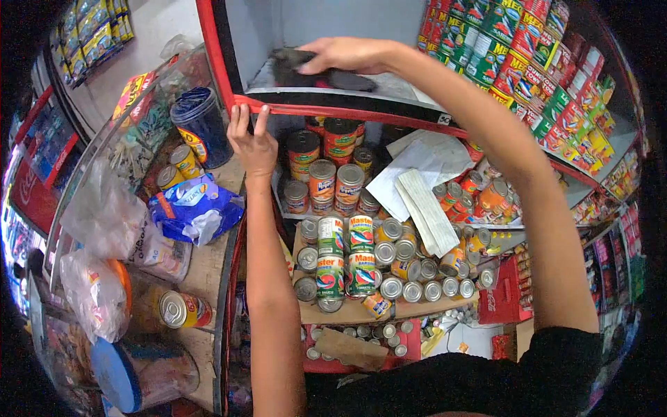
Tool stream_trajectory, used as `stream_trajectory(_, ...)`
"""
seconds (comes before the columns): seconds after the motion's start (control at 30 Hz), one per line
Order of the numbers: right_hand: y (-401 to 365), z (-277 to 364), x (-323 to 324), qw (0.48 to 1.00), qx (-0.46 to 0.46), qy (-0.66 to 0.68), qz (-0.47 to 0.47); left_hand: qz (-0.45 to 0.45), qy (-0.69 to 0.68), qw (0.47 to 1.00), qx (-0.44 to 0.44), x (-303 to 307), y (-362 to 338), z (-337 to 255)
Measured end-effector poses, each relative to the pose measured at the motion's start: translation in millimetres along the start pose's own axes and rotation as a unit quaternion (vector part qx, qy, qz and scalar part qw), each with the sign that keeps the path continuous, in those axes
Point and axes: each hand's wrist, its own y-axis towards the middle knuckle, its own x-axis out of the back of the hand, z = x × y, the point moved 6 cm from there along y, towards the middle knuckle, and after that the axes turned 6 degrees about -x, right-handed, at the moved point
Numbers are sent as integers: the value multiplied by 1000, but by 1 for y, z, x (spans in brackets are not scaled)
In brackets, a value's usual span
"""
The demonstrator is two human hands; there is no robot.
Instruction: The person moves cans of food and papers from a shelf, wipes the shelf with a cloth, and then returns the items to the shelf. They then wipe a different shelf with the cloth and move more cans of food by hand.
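Note:
My right hand (pixel 340 55) is closed on a dark grey cloth (pixel 354 81), pressed against the floor of the upper shelf compartment (pixel 285 28). Part of the cloth is bunched under the fingers. Against the corner of the red shelf frame (pixel 292 111) rests my left hand (pixel 253 146), fingers stretched upward and apart, holding nothing loose. Directly below the frame, larger cans (pixel 322 179) stand stacked on the lower shelf. White sheets of paper (pixel 417 167) and a folded paper (pixel 427 212) lie over the cans there.
Green and white sardine cans (pixel 361 267) are stacked in front among several cans on their sides. Sachets and cans (pixel 514 55) fill the right shelf. On the left counter stand a dark-lidded jar (pixel 201 128), a blue pack (pixel 198 205), a lone can (pixel 184 309) and a blue-lidded container (pixel 117 375).

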Motion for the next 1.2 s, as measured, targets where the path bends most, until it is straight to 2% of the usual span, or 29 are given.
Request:
stream_trajectory(0.07,-52,3,22,992,-64,-106,-32,0,2,1000,-1,1,1,-1)
stream_trajectory(0.1,-54,-22,40,949,-107,-287,70,1,-1,1000,2,2,1,-1)
stream_trajectory(0.13,-55,-49,60,863,-145,-453,170,-3,-1,1000,4,2,0,-2)
stream_trajectory(0.17,-65,-43,65,862,-145,-456,168,-5,4,1000,0,1,-1,-2)
stream_trajectory(0.23,-88,-14,88,842,-195,-500,47,-4,7,1000,-3,1,-1,0)
stream_trajectory(0.27,-95,9,102,894,-146,-411,-107,0,7,1000,0,0,-1,0)
stream_trajectory(0.3,-96,4,97,893,-150,-411,-106,2,7,1000,1,0,-1,-1)
stream_trajectory(0.33,-97,4,101,845,-112,-468,-234,-1,3,1000,0,0,0,0)
stream_trajectory(0.37,-104,6,101,776,-71,-516,-357,-2,8,1000,-3,0,0,0)
stream_trajectory(0.4,-107,-12,86,788,-94,-527,-303,-4,13,1000,-5,0,0,-1)
stream_trajectory(0.47,-122,-56,54,807,-99,-514,-272,0,10,1000,-4,1,0,-3)
stream_trajectory(0.5,-133,-50,55,806,-99,-515,-275,-1,10,1000,-5,1,0,-2)
stream_trajectory(0.57,-149,-24,62,833,-133,-507,-179,-8,16,1000,-4,1,1,-1)
stream_trajectory(0.6,-147,-5,75,919,-107,-361,-116,-3,15,1000,-4,2,1,-2)
stream_trajectory(0.63,-144,8,100,863,-37,-437,-252,0,11,1000,1,2,1,-2)
stream_trajectory(0.67,-150,20,114,778,33,-500,-380,1,6,1000,5,2,1,-2)
stream_trajectory(0.73,-132,24,95,752,-75,-530,-384,2,9,1000,5,1,0,-2)
stream_trajectory(0.77,-121,2,83,763,-40,-553,-332,0,13,1000,4,0,0,-1)
stream_trajectory(0.8,-116,-20,70,743,-66,-598,-294,-1,13,1000,3,0,0,0)
stream_trajectory(0.87,-110,-62,50,757,-191,-618,-94,-4,12,1000,-1,0,0,0)
stream_trajectory(0.9,-115,-46,45,799,-244,-549,-32,-5,9,1000,0,0,0,0)
stream_trajectory(0.93,-115,-23,52,865,-187,-465,14,-6,12,1000,2,-1,0,0)
stream_trajectory(1.0,-116,8,88,942,-133,-253,-176,-1,8,1000,3,0,-1,0)
stream_trajectory(1.03,-109,14,110,875,-24,-371,-310,2,5,1000,5,0,-2,1)
stream_trajectory(1.07,-112,18,119,766,84,-469,-431,5,5,1000,5,0,-2,0)
stream_trajectory(1.1,-114,25,102,726,42,-521,-448,7,6,1000,5,1,-2,0)
stream_trajectory(1.13,-104,7,92,767,-69,-520,-370,5,8,1000,5,0,-1,0)
stream_trajectory(1.2,-97,-37,64,705,-145,-650,-242,0,4,1000,8,1,0,-1)
